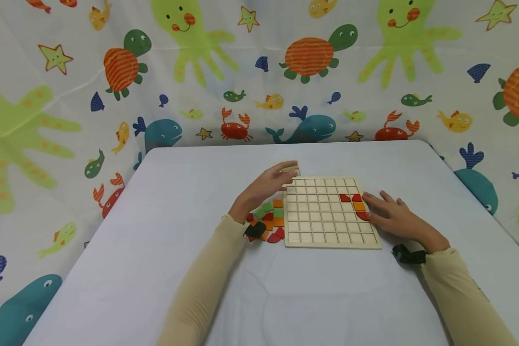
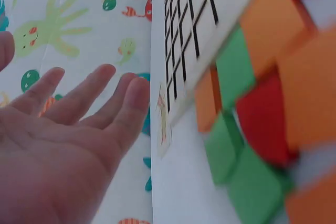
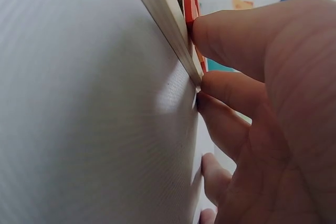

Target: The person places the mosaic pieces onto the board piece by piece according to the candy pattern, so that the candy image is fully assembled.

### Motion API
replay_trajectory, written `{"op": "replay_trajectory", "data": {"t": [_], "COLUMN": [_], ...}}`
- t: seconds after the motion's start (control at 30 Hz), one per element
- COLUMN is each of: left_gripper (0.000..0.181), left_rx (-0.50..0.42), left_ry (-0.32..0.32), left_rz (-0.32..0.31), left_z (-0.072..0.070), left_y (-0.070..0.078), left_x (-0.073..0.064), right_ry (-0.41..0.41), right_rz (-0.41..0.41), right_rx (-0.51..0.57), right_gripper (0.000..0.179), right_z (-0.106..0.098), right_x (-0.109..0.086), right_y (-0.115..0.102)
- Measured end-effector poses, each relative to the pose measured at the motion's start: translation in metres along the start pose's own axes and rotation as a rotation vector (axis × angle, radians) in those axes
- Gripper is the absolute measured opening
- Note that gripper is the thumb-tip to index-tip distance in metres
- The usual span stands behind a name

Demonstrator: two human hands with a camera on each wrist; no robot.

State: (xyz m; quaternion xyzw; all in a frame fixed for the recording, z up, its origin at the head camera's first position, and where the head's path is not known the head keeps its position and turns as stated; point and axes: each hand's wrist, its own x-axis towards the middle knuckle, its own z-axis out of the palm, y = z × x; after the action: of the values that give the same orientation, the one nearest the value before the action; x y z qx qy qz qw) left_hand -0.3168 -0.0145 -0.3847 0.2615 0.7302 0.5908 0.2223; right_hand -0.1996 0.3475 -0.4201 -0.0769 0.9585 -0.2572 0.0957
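In the head view, we saw a square pale-wood gridded board (image 1: 317, 237) lying flat between both hands, with white tabletop (image 1: 177, 202) extending beyond its near and far edges. Flat red, orange and green geometric pieces (image 1: 269, 224) crowded its left edge, narrowing the room there; three curved red pieces (image 1: 345, 198) and an orange square piece (image 1: 359, 206) lay near its right edge. The left hand (image 1: 267, 185) reached over the far-left corner; the right hand (image 1: 393, 217) lay along the right edge.

In the left wrist view, we saw a small printed card (image 2: 164, 121) beyond the board's corner. The left hand's fingers were extended and apart, palm showing.

In the right wrist view, the thumb was at a red piece by the board's edge, its pressure unclear to us; the forefinger met the corner, grip apart.
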Motion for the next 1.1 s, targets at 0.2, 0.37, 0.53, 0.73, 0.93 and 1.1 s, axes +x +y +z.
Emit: {"op": "replay_trajectory", "data": {"t": [0.2,0.37,0.53,0.73,0.93,1.1], "left_gripper": [0.055,0.054,0.052,0.045,0.039,0.035], "left_rx": [0.028,0.103,0.205,0.307,0.429,0.486], "left_ry": [0.103,0.131,0.137,0.124,0.112,0.08], "left_rz": [-0.043,-0.101,-0.182,-0.266,-0.316,-0.339], "left_z": [-0.021,-0.031,-0.036,-0.039,-0.038,-0.036], "left_y": [-0.006,-0.01,-0.013,-0.019,-0.023,-0.023], "left_x": [-0.025,-0.034,-0.037,-0.036,-0.036,-0.036], "right_ry": [-0.004,-0.008,-0.013,-0.013,-0.003,0.001], "right_rz": [0.002,0.003,0.011,-0.001,-0.013,-0.014], "right_rx": [0.01,0.029,0.032,0.029,0.01,-0.002], "right_gripper": [0.072,0.072,0.073,0.069,0.065,0.064], "right_z": [-0.001,0.0,0.002,0.001,0.0,0.0], "right_x": [-0.002,-0.002,-0.003,-0.001,0.0,0.0], "right_y": [0.003,0.006,0.006,0.004,0.004,0.004]}}
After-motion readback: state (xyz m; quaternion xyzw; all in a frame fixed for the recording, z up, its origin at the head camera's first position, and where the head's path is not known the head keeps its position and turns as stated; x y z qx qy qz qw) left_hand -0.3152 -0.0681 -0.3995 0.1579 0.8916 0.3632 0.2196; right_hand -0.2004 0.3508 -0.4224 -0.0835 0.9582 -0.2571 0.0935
